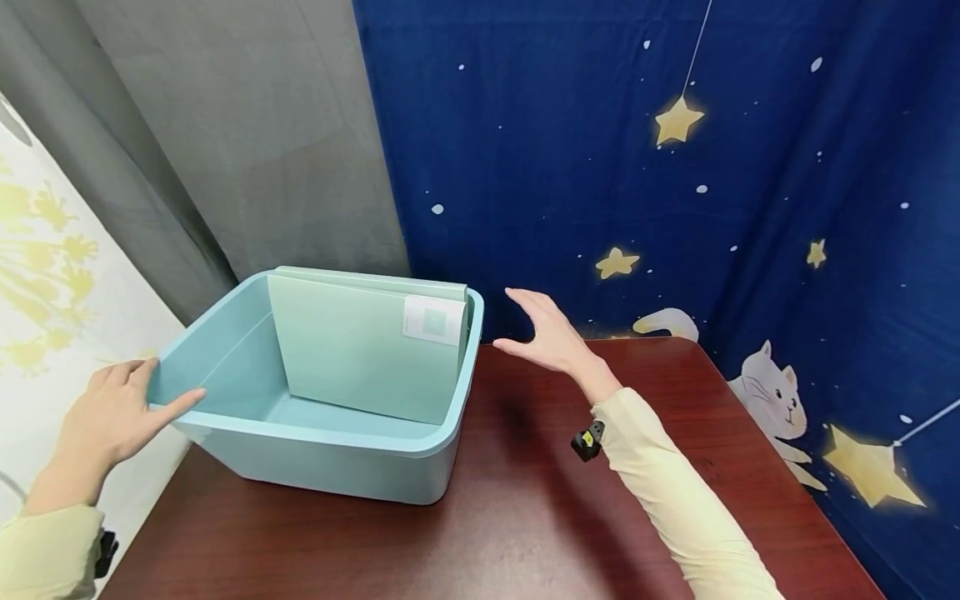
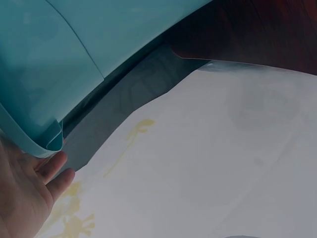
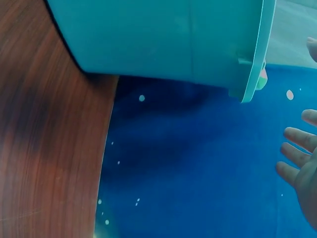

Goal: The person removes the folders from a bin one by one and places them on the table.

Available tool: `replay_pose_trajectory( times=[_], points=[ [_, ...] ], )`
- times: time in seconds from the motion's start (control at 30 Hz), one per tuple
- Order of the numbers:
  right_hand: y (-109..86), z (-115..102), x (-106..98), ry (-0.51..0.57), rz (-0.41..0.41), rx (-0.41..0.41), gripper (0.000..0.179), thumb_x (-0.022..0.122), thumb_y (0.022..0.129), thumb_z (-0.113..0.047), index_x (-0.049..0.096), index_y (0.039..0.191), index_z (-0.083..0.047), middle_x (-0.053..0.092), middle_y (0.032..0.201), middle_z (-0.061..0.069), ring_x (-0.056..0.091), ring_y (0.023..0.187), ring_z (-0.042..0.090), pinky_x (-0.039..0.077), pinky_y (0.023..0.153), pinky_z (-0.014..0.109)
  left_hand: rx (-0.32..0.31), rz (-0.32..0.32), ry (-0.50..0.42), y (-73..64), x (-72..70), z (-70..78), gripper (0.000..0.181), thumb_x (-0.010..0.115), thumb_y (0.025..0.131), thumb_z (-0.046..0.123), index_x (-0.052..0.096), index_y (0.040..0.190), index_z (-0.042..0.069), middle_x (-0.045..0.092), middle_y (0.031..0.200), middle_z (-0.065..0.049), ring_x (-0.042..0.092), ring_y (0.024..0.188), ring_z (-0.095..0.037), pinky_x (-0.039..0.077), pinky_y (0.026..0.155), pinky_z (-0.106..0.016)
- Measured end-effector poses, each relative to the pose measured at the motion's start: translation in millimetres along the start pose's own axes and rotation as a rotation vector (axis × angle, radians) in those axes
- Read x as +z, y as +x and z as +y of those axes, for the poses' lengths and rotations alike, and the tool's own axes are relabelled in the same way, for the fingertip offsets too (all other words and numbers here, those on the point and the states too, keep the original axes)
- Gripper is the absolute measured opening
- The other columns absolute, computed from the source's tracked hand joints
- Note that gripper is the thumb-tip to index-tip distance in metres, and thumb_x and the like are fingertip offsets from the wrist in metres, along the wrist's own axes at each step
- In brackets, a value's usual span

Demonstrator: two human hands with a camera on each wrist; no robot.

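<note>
we saw the left hand (image 1: 112, 417) at the left corner of the light-blue plastic bin (image 1: 337, 471), thumb and fingers apart; right hand (image 1: 551, 337) near its right rim, fingers spread. bin sat on the wood-grain table (image 1: 510, 517), mint-green folders (image 1: 360, 354) inside.

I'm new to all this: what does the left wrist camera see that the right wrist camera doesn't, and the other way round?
Only the left wrist view shows the left hand, at a corner of the blue plastic bin, and the white fabric with its yellow print. Only the right wrist view shows the right hand, fingers parted and clear of the bin, and the deep-blue curtain with pale spots. Both share part of the bin and part of the reddish-brown wooden table.
</note>
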State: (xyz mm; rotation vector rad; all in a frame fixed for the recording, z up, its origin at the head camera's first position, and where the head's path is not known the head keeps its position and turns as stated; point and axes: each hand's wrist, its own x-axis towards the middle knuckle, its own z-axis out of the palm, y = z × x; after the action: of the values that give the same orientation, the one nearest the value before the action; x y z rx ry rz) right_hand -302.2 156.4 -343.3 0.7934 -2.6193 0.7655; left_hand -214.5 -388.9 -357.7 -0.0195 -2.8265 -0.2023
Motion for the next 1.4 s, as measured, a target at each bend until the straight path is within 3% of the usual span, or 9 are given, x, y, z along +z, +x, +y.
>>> replay_pose_trajectory(
  times=[0.33,0.63,0.83,1.13,1.4],
  points=[
    [22.7,-20,11,0.064,0.0,0.032,0.077,0.068,0.074,-0.049,0.04,0.138,-0.015,0.041,0.138,0.004,0.033,0.129,0.021,0.032,0.104,0.043,-0.001,0.01,0.001,-1.8,1.5,-2.9,0.093,0.048,0.083,0.056,0.025,0.133,-0.019,0.029,0.129,-0.036,0.019,0.121,-0.053,0.026,0.088,-0.067],
    [42.1,-32,28,0.136,0.063,-0.056,0.066,0.073,0.072,-0.039,0.052,0.125,-0.006,0.054,0.121,0.009,0.049,0.11,0.021,0.041,0.096,0.035,-0.018,0.013,0.006,-4.1,0.1,-5.8,0.094,0.049,0.082,0.057,0.024,0.134,-0.018,0.028,0.13,-0.036,0.018,0.122,-0.053,0.025,0.088,-0.068],
    [52.1,-39,35,0.129,0.055,-0.058,0.066,0.075,0.071,-0.036,0.052,0.125,-0.006,0.054,0.12,0.008,0.05,0.106,0.021,0.043,0.093,0.031,-0.031,0.01,0.003,-4.4,0.1,-5.6,0.094,0.048,0.083,0.057,0.022,0.135,-0.017,0.028,0.131,-0.036,0.017,0.123,-0.052,0.025,0.087,-0.068],
    [60.4,-40,40,0.119,0.046,-0.038,0.061,0.075,0.071,-0.033,0.054,0.122,-0.006,0.054,0.117,0.006,0.05,0.099,0.02,0.046,0.085,0.03,-0.001,0.028,-0.021,-3.3,1.3,-2.6,0.091,0.05,0.083,0.055,0.027,0.133,-0.017,0.03,0.131,-0.034,0.019,0.123,-0.051,0.025,0.088,-0.067],
    [63.9,-34,48,0.124,0.083,-0.016,0.054,0.076,0.071,-0.029,0.057,0.116,-0.005,0.056,0.108,0.007,0.051,0.093,0.017,0.046,0.081,0.028,0.005,0.027,-0.033,-2.3,2.4,1.4,0.09,0.05,0.083,0.054,0.027,0.133,-0.017,0.03,0.13,-0.034,0.02,0.123,-0.051,0.026,0.088,-0.066]
  ],
)
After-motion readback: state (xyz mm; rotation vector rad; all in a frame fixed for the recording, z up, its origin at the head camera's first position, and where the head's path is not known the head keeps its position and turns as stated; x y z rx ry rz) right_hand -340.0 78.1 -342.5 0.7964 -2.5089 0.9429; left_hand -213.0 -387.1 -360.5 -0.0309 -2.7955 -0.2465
